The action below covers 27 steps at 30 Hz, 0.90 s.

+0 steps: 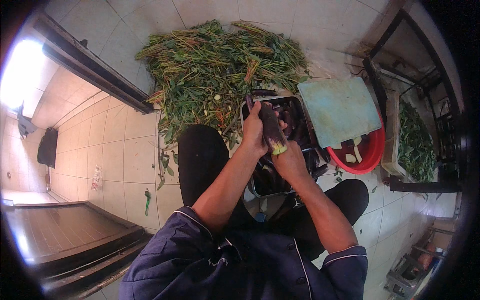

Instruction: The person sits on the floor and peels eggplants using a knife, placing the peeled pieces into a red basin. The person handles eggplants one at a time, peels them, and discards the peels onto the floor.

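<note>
My left hand [255, 129] is wrapped around a dark purple eggplant [270, 122], thumb on the near side and fingertips showing past its far side. The eggplant's lower end is cut and shows pale green flesh. My right hand [290, 159] is curled close against that cut end; its fingers are hidden, so whatever it may hold cannot be seen. Below both hands stands a rectangular metal pan [258, 194] between my knees, with several whole eggplants [296, 116] in it. Another eggplant [264, 92] lies just beyond the pan's far rim.
A large heap of leafy green stems [210, 63] covers the floor ahead. At right, a pale green cutting board [339, 110] rests across a red basin [379, 150] with pale cut pieces [350, 158]. Beyond it, a crate [390, 131] of leaves sits by a dark metal frame [416, 186].
</note>
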Motion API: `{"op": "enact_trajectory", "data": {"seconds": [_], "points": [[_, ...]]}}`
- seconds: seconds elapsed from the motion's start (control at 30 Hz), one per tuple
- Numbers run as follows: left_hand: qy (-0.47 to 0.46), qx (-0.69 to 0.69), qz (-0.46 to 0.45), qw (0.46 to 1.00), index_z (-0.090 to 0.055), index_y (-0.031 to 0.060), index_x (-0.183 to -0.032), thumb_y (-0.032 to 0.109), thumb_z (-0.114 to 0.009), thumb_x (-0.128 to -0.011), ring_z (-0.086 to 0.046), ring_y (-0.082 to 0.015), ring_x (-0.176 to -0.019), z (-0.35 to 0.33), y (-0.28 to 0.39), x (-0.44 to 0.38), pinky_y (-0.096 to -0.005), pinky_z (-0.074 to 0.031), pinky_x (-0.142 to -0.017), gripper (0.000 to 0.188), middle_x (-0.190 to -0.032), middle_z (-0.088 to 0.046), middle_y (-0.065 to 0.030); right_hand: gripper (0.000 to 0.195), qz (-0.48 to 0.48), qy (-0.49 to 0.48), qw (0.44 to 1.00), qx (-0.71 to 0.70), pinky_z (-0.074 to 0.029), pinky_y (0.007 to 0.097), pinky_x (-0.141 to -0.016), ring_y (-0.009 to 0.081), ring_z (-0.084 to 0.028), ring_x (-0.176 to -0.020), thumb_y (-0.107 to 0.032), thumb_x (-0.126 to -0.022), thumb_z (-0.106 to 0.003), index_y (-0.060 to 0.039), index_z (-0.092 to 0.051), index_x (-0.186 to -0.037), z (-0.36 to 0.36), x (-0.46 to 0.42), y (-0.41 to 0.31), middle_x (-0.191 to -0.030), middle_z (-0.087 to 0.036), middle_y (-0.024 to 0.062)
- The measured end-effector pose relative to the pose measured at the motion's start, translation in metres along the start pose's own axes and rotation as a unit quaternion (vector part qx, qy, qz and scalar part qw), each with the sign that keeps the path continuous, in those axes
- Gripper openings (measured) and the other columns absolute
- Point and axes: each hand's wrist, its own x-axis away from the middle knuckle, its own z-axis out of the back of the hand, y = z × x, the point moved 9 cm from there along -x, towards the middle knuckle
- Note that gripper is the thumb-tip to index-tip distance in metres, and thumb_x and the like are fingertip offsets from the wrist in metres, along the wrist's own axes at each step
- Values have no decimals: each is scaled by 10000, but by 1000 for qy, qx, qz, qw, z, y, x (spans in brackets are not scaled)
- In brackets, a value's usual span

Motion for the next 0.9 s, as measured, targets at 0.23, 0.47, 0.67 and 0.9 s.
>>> {"op": "enact_trajectory", "data": {"seconds": [0.23, 0.47, 0.67, 0.9], "points": [[16, -22, 6, 1000, -509, 57, -1146, 448, -350, -1069, -679, -325, -865, -2, -6, 3, -478, -553, -839, 429, -947, -635, -138, 388, 3, 22, 999, 29, -512, 560, -669, 478, -631, -749, -116, -833, -642, -34, -540, -1198, -5, -7, 18, -760, -639, 247], [-101, -75, 92, 988, -538, 33, -1309, 588, -501, -981, -681, -260, -956, -11, -11, 0, -396, -538, -907, 646, -1118, -681, -92, 439, -8, 7, 971, 237, -554, 486, -646, 392, -703, -749, -158, -872, -612, -46, -513, -1284, 14, -17, 36, -808, -694, 190], [-86, -303, 105, 943, -583, 58, -1232, 402, -681, -929, -666, -181, -813, -5, -24, 15, -351, -581, -676, 468, -1000, -668, -48, 214, 25, -10, 940, 339, -574, 426, -611, 325, -729, -708, -134, -901, -558, -72, -535, -1105, 28, -20, 26, -796, -714, 140], [-106, -330, 87, 934, -494, 30, -1109, 116, -658, -899, -618, -191, -587, -12, -47, 12, -357, -542, -515, 280, -812, -585, -73, 127, 25, -35, 916, 398, -582, 407, -609, 316, -734, -712, -140, -908, -553, -95, -521, -1023, 36, -21, 48, -726, -703, 130]]}}
